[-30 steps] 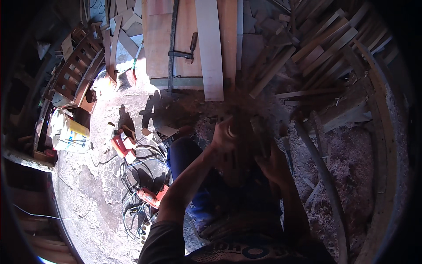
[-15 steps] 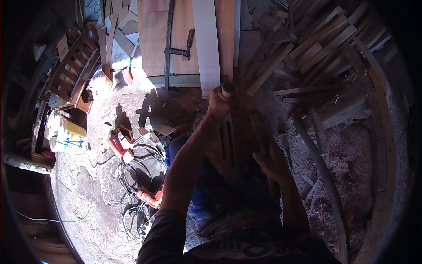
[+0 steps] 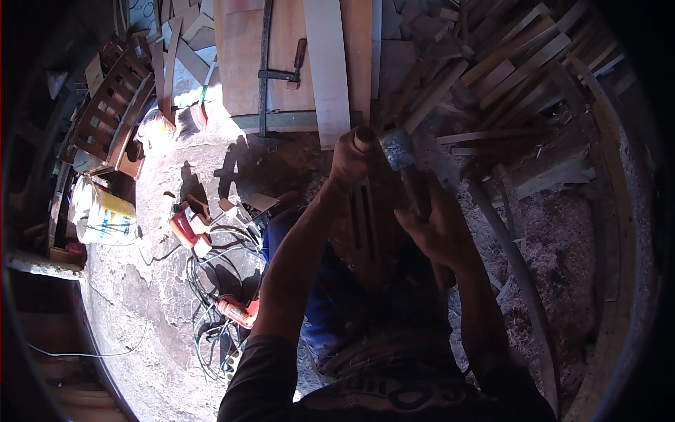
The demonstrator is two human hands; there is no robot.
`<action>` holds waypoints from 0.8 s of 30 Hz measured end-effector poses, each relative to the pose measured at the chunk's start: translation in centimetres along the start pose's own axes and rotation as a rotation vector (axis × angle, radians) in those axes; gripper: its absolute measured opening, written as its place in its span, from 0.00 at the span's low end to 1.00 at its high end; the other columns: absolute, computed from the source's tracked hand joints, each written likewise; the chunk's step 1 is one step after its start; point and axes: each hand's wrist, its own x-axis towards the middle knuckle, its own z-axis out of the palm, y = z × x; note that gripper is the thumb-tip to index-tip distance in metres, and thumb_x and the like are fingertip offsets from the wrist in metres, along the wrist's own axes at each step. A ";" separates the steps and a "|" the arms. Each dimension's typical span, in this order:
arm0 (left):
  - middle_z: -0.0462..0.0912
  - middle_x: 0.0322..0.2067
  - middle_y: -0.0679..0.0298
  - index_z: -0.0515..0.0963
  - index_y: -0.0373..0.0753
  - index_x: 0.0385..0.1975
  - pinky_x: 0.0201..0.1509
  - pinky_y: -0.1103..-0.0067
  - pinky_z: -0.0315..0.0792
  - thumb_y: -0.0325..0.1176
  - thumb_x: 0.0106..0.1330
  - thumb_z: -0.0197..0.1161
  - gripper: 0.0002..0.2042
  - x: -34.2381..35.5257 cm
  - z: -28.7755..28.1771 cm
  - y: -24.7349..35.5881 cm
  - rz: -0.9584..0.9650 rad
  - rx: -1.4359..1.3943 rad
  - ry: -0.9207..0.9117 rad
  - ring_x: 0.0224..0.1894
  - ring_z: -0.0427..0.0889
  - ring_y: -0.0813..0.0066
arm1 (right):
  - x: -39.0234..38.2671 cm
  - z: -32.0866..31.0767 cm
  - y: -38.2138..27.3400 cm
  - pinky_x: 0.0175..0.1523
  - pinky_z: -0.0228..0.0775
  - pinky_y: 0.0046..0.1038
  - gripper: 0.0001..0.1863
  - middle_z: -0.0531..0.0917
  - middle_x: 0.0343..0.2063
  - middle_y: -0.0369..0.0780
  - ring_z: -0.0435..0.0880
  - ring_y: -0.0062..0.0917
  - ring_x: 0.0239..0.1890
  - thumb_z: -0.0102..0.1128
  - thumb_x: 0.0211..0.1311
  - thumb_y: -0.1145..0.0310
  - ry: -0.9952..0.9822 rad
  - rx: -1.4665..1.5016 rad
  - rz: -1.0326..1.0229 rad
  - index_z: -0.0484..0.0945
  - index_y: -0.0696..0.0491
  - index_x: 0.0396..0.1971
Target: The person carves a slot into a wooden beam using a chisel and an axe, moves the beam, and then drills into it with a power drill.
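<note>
The fingers [image 3: 349,163] of the left hand [image 3: 351,158] are wrapped tightly round a wooden-handled tool [image 3: 363,138], whose rounded butt end pokes up out of the fist; the tool stands upright on the top end of a dark slotted wooden piece [image 3: 365,232] held against the person's lap. The right hand [image 3: 439,228] is closed round the handle of a hammer [image 3: 408,172], its grey metal head [image 3: 397,148] raised just beside the tool's butt, near it but, as far as can be told, not touching. The slotted piece runs from the left fist down toward the body between the two forearms, in shadow, so its lower end is hard to make out. Beyond the hands, at the far edge of the floor, lie pale planks [image 3: 327,63] on a brown board, with a dark metal clamp [image 3: 271,70] across them. A heap of wood offcuts [image 3: 506,63] fills the far right corner. On the sunlit concrete floor [image 3: 140,302] to the left lie a red power tool [image 3: 188,228] and a second red tool [image 3: 235,309] among tangled black cables [image 3: 211,274]. A white bucket [image 3: 102,214] stands near the left edge, below a slatted wooden frame [image 3: 112,119]. Sawdust [image 3: 555,246] covers the ground at right beside a long grey pipe [image 3: 517,267].
</note>
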 end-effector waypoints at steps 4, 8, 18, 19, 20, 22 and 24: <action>0.85 0.38 0.69 0.81 0.34 0.44 0.49 0.79 0.77 0.27 0.56 0.73 0.16 -0.3 0.0 0.4 -0.018 0.040 -0.026 0.42 0.81 0.82 | 0.3 0.1 -0.9 0.49 0.75 0.37 0.25 0.81 0.43 0.51 0.85 0.40 0.45 0.65 0.61 0.71 0.029 0.001 -0.003 0.69 0.58 0.57; 0.85 0.40 0.67 0.81 0.33 0.45 0.47 0.78 0.79 0.28 0.58 0.72 0.16 -0.5 -0.5 -0.6 -0.077 0.089 -0.080 0.43 0.82 0.81 | 1.6 -0.9 -2.6 0.44 0.77 0.35 0.25 0.84 0.35 0.47 0.88 0.39 0.37 0.66 0.62 0.70 0.060 0.003 -0.048 0.69 0.55 0.57; 0.85 0.33 0.67 0.80 0.36 0.36 0.43 0.77 0.78 0.32 0.55 0.73 0.12 -0.2 0.5 0.6 -0.052 0.003 -0.021 0.38 0.82 0.82 | 2.6 -0.7 -1.2 0.42 0.79 0.38 0.25 0.85 0.30 0.47 0.89 0.41 0.35 0.66 0.63 0.69 0.164 -0.054 -0.216 0.68 0.54 0.57; 0.85 0.33 0.67 0.80 0.36 0.36 0.43 0.78 0.78 0.32 0.55 0.74 0.12 -0.2 0.5 0.7 -0.040 -0.012 -0.030 0.38 0.81 0.82 | 2.7 -0.5 -1.1 0.42 0.78 0.38 0.24 0.85 0.29 0.47 0.89 0.42 0.35 0.66 0.63 0.69 0.164 -0.045 -0.242 0.68 0.54 0.57; 0.85 0.33 0.68 0.80 0.37 0.36 0.43 0.78 0.78 0.31 0.54 0.74 0.12 -0.3 0.3 0.8 -0.060 -0.016 -0.033 0.37 0.81 0.82 | 2.7 -0.5 -1.3 0.40 0.77 0.36 0.25 0.84 0.29 0.45 0.87 0.37 0.33 0.66 0.62 0.69 0.141 -0.056 -0.181 0.69 0.55 0.58; 0.85 0.33 0.69 0.80 0.37 0.36 0.43 0.78 0.78 0.31 0.54 0.74 0.13 -0.6 -0.1 0.9 -0.099 -0.025 -0.039 0.36 0.80 0.83 | 3.0 -0.7 -2.2 0.38 0.75 0.32 0.27 0.83 0.28 0.41 0.83 0.26 0.28 0.65 0.61 0.70 0.095 -0.080 -0.057 0.69 0.56 0.60; 0.85 0.36 0.67 0.81 0.38 0.39 0.45 0.78 0.78 0.30 0.55 0.74 0.13 -0.7 -0.3 1.2 -0.114 -0.040 -0.088 0.39 0.81 0.82 | 4.5 0.0 -0.5 0.37 0.76 0.38 0.29 0.83 0.27 0.46 0.85 0.38 0.30 0.64 0.60 0.71 0.091 -0.348 -0.116 0.66 0.56 0.61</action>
